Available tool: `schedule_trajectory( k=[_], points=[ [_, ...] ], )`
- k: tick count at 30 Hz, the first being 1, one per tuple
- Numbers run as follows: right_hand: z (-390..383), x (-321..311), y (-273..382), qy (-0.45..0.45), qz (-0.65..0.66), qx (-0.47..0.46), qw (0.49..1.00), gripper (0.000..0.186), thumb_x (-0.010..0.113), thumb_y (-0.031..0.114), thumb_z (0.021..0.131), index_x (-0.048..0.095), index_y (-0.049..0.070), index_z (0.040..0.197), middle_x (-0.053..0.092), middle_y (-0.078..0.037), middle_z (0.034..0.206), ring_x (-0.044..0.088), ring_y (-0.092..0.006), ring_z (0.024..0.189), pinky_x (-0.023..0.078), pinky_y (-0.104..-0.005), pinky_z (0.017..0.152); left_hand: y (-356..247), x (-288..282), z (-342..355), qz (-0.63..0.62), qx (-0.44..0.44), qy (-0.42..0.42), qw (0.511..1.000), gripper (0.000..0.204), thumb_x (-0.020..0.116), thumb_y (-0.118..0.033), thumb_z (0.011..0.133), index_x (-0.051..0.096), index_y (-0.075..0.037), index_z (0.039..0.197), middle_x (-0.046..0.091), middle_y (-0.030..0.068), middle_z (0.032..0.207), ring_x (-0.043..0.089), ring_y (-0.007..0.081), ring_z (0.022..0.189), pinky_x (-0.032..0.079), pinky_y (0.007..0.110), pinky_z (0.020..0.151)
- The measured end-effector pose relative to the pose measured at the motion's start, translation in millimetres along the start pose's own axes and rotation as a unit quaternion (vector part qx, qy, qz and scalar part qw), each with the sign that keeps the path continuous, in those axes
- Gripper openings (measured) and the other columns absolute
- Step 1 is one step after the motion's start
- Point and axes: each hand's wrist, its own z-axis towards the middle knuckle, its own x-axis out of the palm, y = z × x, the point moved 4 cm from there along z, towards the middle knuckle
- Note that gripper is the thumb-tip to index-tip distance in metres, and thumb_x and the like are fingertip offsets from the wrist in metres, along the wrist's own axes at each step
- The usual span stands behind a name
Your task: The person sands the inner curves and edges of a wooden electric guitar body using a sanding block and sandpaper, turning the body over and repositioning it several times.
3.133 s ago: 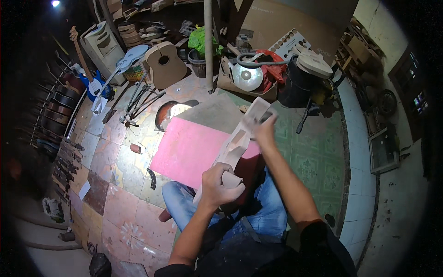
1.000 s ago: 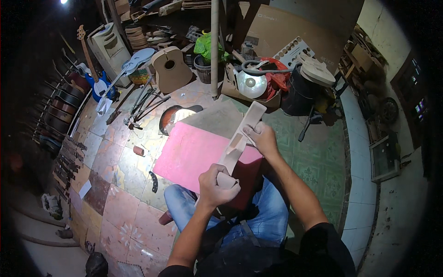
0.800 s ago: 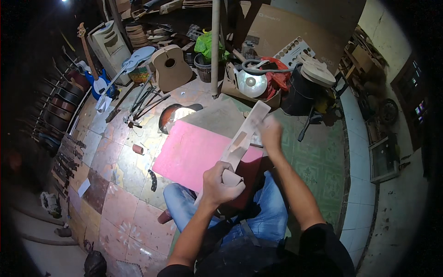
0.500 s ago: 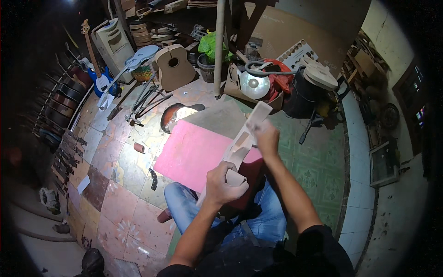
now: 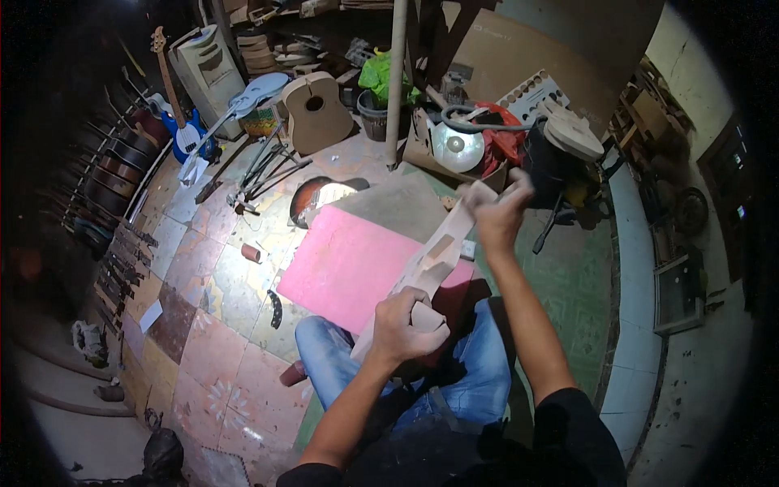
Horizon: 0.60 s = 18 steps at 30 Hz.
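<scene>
The left hand's (image 5: 408, 325) grip is wrapped around the near part of a pale length of wood (image 5: 426, 269), with a rounded end showing between thumb and fingers. The right hand (image 5: 499, 213) is blurred at the far end of the wood, its fingers bent; I cannot tell how tight its grip is, whether it holds anything, or whether it touches the wood.

Largest is the tiled floor (image 5: 219, 341), patterned in pinks, yellows and greys on the left and green on the right. A big sheet of brown cardboard (image 5: 523, 49) stands at the back. The person's legs, in blue jeans (image 5: 484, 357), are bent at the near side of a pink board (image 5: 349, 260). The length of wood slants over the right part of this board, its near end by the left knee and its far end away to the right. A grey sheet (image 5: 398, 207) lies just beyond the board.

Further back, an unpainted guitar body (image 5: 320, 126) leans upright, with a blue guitar (image 5: 188, 135) to its left. A dark-edged guitar piece (image 5: 307, 199) lies beside the grey sheet. Smaller still are a white paper (image 5: 151, 316), a curved black piece (image 5: 276, 310) and a brown tube (image 5: 251, 253) on the floor.
</scene>
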Motion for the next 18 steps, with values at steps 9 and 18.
schedule_trajectory(
  k=[9,18],
  points=[
    [20,-17,-38,-0.055,0.04,0.033,0.997,0.103,0.095,0.024,0.065,0.034,0.002,0.146,0.05,-0.017,0.116,0.051,-0.0318,0.104,0.044,-0.042,0.091,-6,14,-2,-0.011,-0.014,0.003,1.0,0.033,0.083,-0.019,0.059,0.06,-0.006,0.08,0.061,0.0089,0.068,0.064,0.0274,0.058,0.051,0.036,0.056],
    [-1,-19,-23,0.093,0.009,0.067,0.993,0.121,0.095,0.022,0.064,0.017,0.005,0.155,0.044,-0.011,0.112,0.047,-0.0237,0.1,0.048,-0.0367,0.093,-8,13,-3,0.003,-0.033,-0.005,0.999,0.033,0.083,-0.018,0.06,0.06,-0.006,0.08,0.061,0.0084,0.067,0.064,0.0259,0.058,0.051,0.036,0.055]
  ],
)
